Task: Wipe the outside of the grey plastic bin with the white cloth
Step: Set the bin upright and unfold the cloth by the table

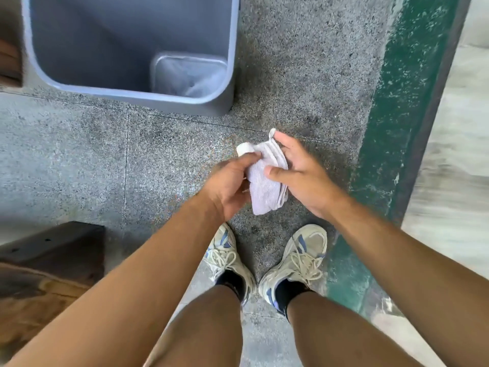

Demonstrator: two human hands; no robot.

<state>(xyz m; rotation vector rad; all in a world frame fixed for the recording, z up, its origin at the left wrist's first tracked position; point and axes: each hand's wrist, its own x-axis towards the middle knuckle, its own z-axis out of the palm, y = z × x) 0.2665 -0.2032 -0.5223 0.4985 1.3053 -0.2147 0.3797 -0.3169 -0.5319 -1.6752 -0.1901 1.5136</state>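
While the bin (127, 46) stands on the floor (79, 154) ahead, both hands, left (230, 184) and right (299, 173), grip the folded cloth (267, 186) above the shoes (296, 260), apart from it.

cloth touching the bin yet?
No, the white cloth is held between both hands above the floor, clear of the grey bin.
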